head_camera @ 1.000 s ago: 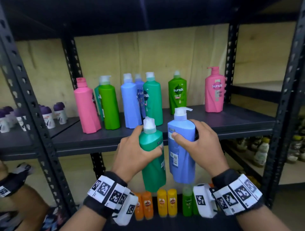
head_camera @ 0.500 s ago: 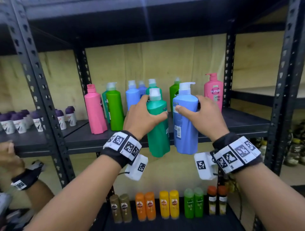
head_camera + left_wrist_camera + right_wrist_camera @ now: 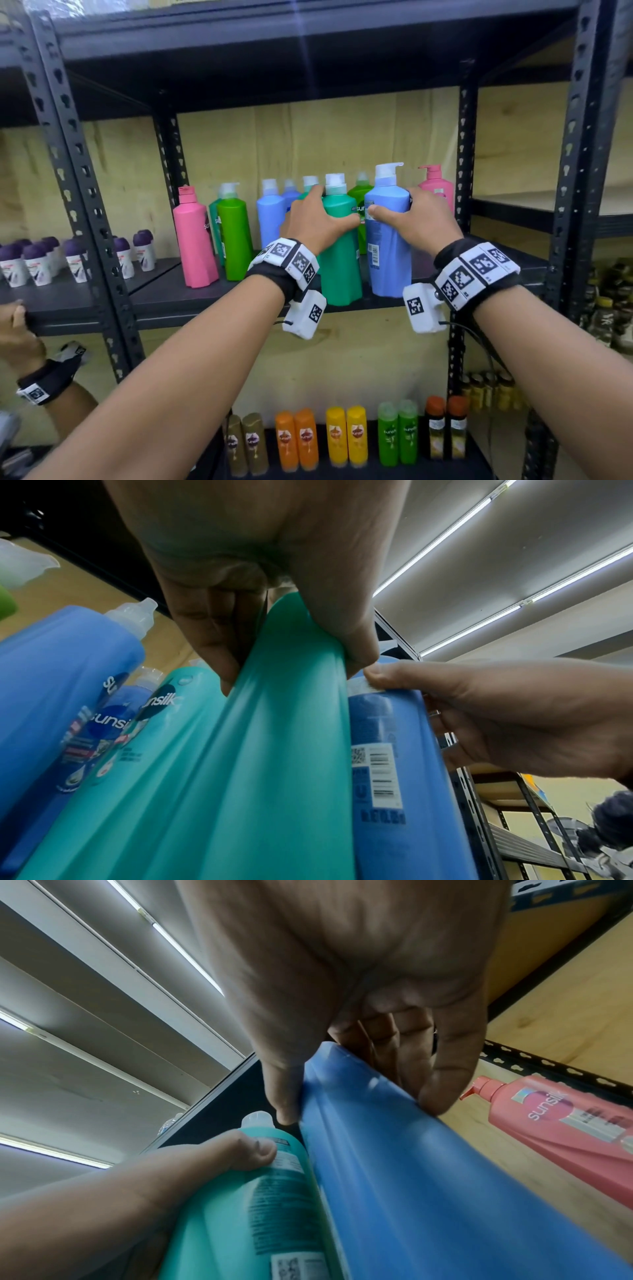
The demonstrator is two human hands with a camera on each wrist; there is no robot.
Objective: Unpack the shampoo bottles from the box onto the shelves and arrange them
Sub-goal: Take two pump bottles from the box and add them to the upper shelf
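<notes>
My left hand (image 3: 317, 219) grips a teal shampoo bottle (image 3: 340, 260) near its shoulder. Beside it my right hand (image 3: 416, 219) grips a blue pump bottle (image 3: 388, 253). Both bottles stand upright at the front of the middle shelf (image 3: 191, 301), side by side and almost touching. In the left wrist view my fingers (image 3: 219, 647) wrap the teal bottle (image 3: 260, 764), with the blue bottle (image 3: 394, 791) to its right. In the right wrist view my thumb (image 3: 282, 1093) and fingers pinch the blue bottle (image 3: 428, 1191). Behind stand pink (image 3: 193, 240), green (image 3: 234, 236), blue (image 3: 270, 212) and pink pump (image 3: 436, 186) bottles.
Small orange, yellow and green bottles (image 3: 346, 435) line the lower shelf. Purple-capped white bottles (image 3: 37, 260) fill the bay to the left. Another person's hand (image 3: 15, 329) holds that shelf's edge. Black perforated uprights (image 3: 466, 205) frame the bay. The shelf to the right of the pink pump bottle is bare.
Both hands lifted the teal and blue bottles from below shelf level up and forward. The bottles now stand on the middle shelf's front edge.
</notes>
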